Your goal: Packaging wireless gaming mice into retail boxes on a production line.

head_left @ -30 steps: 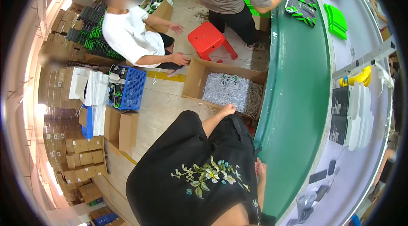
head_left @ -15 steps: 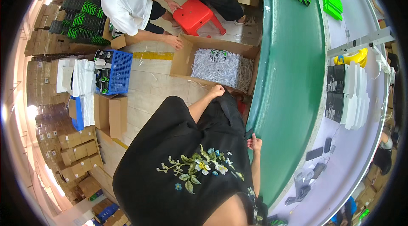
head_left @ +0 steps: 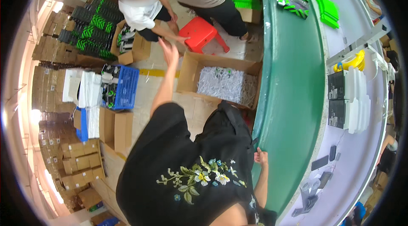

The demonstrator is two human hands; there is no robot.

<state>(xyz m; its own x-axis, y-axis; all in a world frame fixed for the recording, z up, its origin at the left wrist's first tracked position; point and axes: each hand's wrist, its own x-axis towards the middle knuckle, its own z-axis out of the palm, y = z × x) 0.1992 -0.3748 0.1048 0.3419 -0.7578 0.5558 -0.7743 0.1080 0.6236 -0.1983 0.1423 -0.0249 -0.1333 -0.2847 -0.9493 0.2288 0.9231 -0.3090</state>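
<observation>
Left hand (head_left: 170, 49) raised, fingers spread, empty, above open cardboard box (head_left: 221, 82); right hand (head_left: 261, 157) gripping green counter (head_left: 293, 98) edge. Could overbalance forward if that grip slips.

A green conveyor belt (head_left: 293, 77), a red stool (head_left: 203, 32), a blue crate (head_left: 123, 86), brown boxes (head_left: 117, 126), and a black dress (head_left: 191, 170) with flower embroidery.

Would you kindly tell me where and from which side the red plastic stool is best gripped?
Probably by the rim of its flat square seat, coming from above: the red stool stands upright, its splayed legs point down, and the left hand hangs open right beside it.
</observation>
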